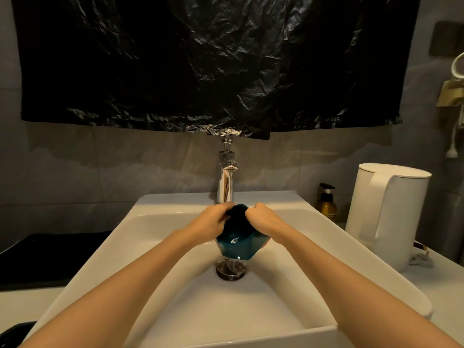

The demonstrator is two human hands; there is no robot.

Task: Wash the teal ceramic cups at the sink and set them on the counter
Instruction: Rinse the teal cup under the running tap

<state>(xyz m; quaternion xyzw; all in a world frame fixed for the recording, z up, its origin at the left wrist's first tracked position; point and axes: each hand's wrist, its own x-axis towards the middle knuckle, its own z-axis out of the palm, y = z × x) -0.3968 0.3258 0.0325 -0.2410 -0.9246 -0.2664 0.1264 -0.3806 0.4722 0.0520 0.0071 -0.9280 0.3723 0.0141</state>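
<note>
A: Head view. Where's the teal cup [236, 241]?

B: Held over the middle of the white sink [326, 229], just below the chrome faucet [225, 182], right above the drain [230, 270]. Not touching the basin.

A: Orientation?

B: Tilted. Mouth faces toward the camera and up, base points away toward the faucet. Long axis runs roughly front to back, leaning down at the near end. Faceted outer wall shows at the bottom.

A: Hands?

B: Left hand [213, 221] clasps the far left side of the cup, fingers blurred. Right hand [263, 218] is clenched on the cup's far right rim. Both hold the cup.

A: Anything in it?

B: A wet glint inside the bowl; can't tell how much water. Water runs around the drain below.

A: Other containers?

B: White electric kettle [386, 214] on the counter to the right, lid on, contents hidden. Amber pump bottle [326, 203] between kettle and sink, at the wall.

A: Edges, room?

B: Basin is wide and bare either side of the cup. Sink rim stands raised above the counter [439, 285]. Right counter has open white space in front of the kettle. A black tray [50, 259] lies left of the sink. Black plastic sheet [213, 64] hangs on the wall, lower edge just over the faucet top.
</note>
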